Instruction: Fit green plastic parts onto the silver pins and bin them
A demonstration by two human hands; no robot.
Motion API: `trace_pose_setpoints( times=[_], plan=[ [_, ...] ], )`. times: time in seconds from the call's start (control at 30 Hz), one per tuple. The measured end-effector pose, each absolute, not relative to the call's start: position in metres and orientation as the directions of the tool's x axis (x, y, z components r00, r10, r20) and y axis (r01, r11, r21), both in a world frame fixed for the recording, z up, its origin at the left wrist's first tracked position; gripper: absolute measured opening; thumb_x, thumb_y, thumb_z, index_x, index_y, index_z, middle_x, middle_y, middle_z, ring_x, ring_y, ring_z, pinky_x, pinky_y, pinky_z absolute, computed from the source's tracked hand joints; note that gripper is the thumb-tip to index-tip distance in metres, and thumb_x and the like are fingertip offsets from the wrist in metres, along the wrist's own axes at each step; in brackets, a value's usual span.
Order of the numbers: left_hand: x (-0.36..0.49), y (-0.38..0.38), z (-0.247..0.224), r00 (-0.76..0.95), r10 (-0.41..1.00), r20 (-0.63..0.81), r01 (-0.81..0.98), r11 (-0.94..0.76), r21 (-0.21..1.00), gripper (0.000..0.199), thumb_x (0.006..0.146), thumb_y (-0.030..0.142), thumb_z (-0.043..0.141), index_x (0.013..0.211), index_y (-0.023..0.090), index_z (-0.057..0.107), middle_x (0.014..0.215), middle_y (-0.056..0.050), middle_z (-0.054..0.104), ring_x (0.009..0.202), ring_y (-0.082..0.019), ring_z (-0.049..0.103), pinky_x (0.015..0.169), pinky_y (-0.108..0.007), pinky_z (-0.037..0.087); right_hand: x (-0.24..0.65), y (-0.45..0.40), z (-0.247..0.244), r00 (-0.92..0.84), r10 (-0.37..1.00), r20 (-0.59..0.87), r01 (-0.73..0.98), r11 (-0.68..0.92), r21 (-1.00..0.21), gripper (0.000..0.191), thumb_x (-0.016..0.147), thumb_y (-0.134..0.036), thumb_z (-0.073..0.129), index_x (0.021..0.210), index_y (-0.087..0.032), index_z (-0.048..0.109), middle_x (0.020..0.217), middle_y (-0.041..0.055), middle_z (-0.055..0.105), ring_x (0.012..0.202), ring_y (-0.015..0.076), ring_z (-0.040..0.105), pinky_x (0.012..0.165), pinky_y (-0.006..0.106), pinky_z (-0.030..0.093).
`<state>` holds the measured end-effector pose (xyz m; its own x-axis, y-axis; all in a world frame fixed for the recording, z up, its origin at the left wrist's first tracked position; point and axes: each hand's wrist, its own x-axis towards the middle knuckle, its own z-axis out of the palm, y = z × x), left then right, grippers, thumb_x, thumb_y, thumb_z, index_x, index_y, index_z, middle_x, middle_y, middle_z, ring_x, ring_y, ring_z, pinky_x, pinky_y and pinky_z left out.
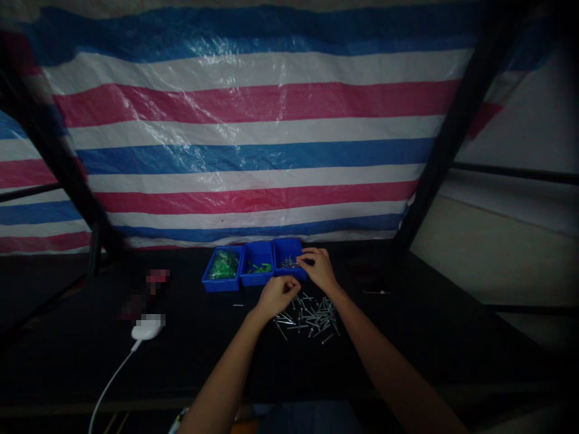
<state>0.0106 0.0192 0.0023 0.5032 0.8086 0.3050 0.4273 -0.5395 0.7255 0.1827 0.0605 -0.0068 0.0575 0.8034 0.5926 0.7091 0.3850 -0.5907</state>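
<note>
Forearms: the bare left forearm [221, 386] and right forearm [389, 367] rise from the bottom edge and converge at the centre of the frame.

Left hand: the left hand [279, 296] is curled loosely, knuckles up, just above the upper left edge of the pile of pins. Its fingers hide whether it is clenched on anything, so its grip cannot be told.

Right hand: the right hand [319, 269] reaches forward, its fingertips [302, 259] at the right blue bin [289, 243]. Its fingers are drawn together, but whether they pinch a pin cannot be told.

Metal pins: a loose heap of thin silver pins [308, 318] lies crisscrossed on the black tabletop [407, 337], just below the hands. More lie in the right bin, and a lone pin [238, 305] sits left of the heap.

Handling: they look light, stiff and smooth, likely to roll or slip, and probably best taken singly by the shank between fingertip and thumb.

Other bins: the middle blue bin [256, 281] holds a few green pieces, and the left blue bin [221, 286] holds a glossy green mass.

Surroundings: a white corded device [147, 329] lies at left, beneath a blurred patch. A blue, white and red striped tarpaulin [253, 150] fills the upper frame.
</note>
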Motion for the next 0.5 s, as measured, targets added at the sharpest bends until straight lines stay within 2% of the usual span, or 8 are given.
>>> trace_pose_setpoints(
  times=[0.3,0.5],
  plan=[
    [0.0098,0.021,-0.0004,0.516,0.803,0.299,0.435,-0.546,0.716,0.024,0.077,0.033,0.048,0.08,0.016,0.065,0.069,-0.002,0.061,0.057,-0.012,0.049,0.052,-0.02,0.033,0.1829,0.0631,-0.0111,0.072,0.812,0.579,0.756,0.334,-0.563,0.014,0.07,-0.03,0.058,0.073,-0.027,0.071,0.102,0.0054,0.061,0.101,0.0258,0.042,0.085,0.04,0.033],
    [0.0082,0.0225,-0.001,0.526,0.795,0.302,0.44,-0.558,0.704,0.024,0.078,0.033,0.048,0.081,0.016,0.064,0.068,-0.001,0.06,0.056,-0.012,0.049,0.052,-0.02,0.032,0.1856,0.0633,-0.0084,0.129,0.771,0.623,0.746,0.339,-0.573,0.014,0.071,-0.032,0.058,0.074,-0.026,0.071,0.099,0.0057,0.062,0.099,0.0253,0.043,0.086,0.039,0.033]
  ],
)
